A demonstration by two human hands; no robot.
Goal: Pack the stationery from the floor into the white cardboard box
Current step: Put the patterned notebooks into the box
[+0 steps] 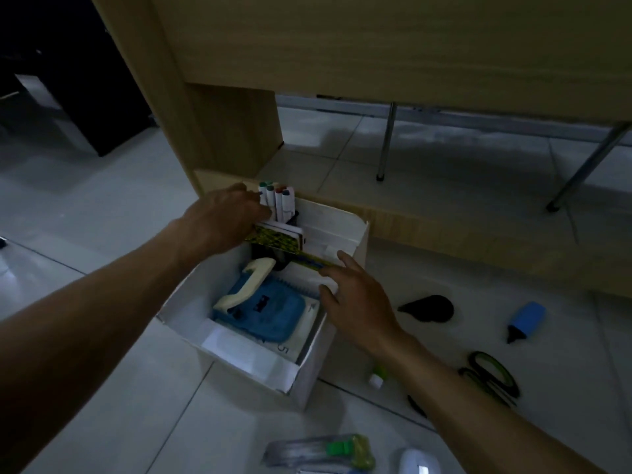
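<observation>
Dim tiled floor (102,213). Box (246,362) half packed; my left hand (222,220) grips notebook (277,239), right hand (355,299) relaxed; scissors (492,376), highlighter (526,319) left.

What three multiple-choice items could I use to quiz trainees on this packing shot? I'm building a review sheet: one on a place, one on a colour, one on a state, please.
1. Where does the blue hole punch lie?
A. inside the white cardboard box
B. on the floor beside the scissors
C. on the wooden shelf

2. What colour is the highlighter on the floor?
A. red
B. blue
C. white

3. How is the right hand just now?
A. gripping the scissors
B. fist closed, holding nothing
C. fingers straight, resting at the box's right wall

Answers:
1 A: the punch sits within the box walls, on a notebook.
2 B: its body is blue with a dark cap.
3 C: the fingers lie extended over the box edge; the scissors lie untouched on the floor.
</observation>
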